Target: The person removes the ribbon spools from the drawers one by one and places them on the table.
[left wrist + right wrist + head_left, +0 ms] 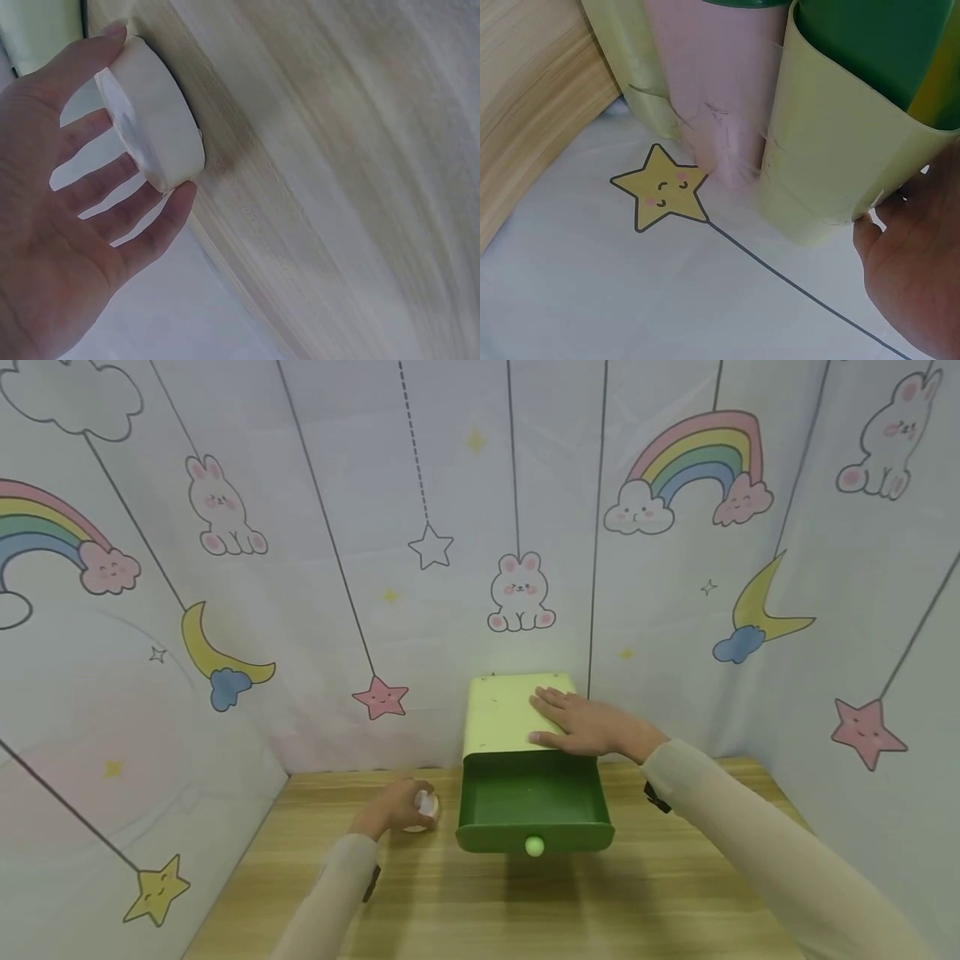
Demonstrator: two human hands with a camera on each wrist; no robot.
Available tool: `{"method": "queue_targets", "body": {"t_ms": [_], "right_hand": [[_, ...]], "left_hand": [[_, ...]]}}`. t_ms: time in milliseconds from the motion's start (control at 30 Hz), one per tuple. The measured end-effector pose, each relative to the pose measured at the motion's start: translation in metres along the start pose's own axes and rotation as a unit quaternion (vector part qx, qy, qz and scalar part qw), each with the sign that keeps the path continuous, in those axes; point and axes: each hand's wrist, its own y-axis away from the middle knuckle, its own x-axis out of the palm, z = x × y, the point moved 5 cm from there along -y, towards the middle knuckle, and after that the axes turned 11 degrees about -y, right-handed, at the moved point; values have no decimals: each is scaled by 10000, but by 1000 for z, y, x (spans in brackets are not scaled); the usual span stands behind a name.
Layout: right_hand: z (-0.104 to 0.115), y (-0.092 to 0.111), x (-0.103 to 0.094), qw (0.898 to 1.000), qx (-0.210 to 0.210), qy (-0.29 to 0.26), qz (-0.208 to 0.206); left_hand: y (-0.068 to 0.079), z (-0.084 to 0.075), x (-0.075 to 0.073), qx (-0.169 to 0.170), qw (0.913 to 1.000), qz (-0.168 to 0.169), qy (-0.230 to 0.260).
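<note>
My left hand [397, 807] grips a short, round white roll of tape [154, 112] by its edges, thumb on one side and fingertips on the other. The roll sits at the wooden tabletop, left of a small pale-yellow drawer box [502, 714]. The box's green drawer [532, 839] is pulled out toward me, its inside bare, with a round light-green knob [535, 846] on the front. My right hand [592, 724] rests on the box's top, fingers straight. In the right wrist view, part of that hand [919, 262] shows beside the box's pale-yellow wall [817, 150], with a pink panel [716, 82] next to it.
The wooden table [420, 902] runs below and around the box. A white cloth backdrop [450, 635] printed with rabbits, stars, moons and rainbows rises behind it and on both sides. The box stands close to the back cloth.
</note>
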Motion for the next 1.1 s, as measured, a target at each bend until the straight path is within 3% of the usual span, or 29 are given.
{"method": "queue_targets", "body": {"t_ms": [800,933,1100], "right_hand": [[0,-1,0,10000,-15,-25,30],[-1,-1,0,10000,-3,-20,29],[-1,-2,-1,10000,-26,0,42]], "left_hand": [[4,-2,3,-248,9996,58,140],[6,-7,-7,-67,9999,-137,37],[10,-16,-30,353,9977,-567,-117]]}}
